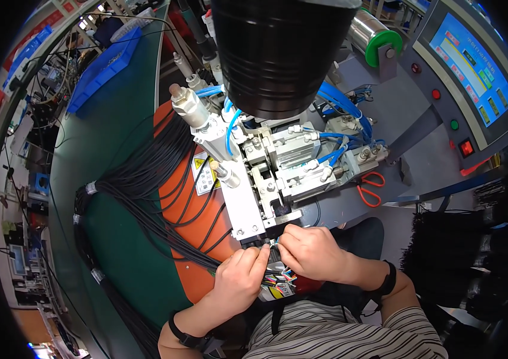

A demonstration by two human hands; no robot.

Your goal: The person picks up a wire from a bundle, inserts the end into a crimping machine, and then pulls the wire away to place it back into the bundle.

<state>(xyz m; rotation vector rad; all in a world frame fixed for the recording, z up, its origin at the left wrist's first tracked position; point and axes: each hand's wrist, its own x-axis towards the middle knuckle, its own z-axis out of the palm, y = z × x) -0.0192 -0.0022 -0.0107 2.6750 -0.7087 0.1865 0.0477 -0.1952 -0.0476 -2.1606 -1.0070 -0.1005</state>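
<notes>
Both hands meet at the front edge of a metal bench machine [245, 209] with cylinders and clamps. My left hand [242, 274] is closed, its thumb and forefinger pinched at a cable end whose detail is mostly hidden. Close against it, my right hand [315, 251] pinches thin pale wires [273, 243] at that cable end. Below the fingers hang stripped multicoloured wires [287, 276], beside a yellow-and-white label [279, 291]. Black cables [197, 254] run from the left up to my left hand and the machine's front.
A black duct [284, 60] hangs over the machine. Red-handled scissors [371, 188] lie to its right, below a touchscreen panel [469, 66] and a green-rimmed wire spool [382, 48]. Tied black cables [140, 155] cover the orange board [173, 203]. A blue tray [101, 72] stands far left.
</notes>
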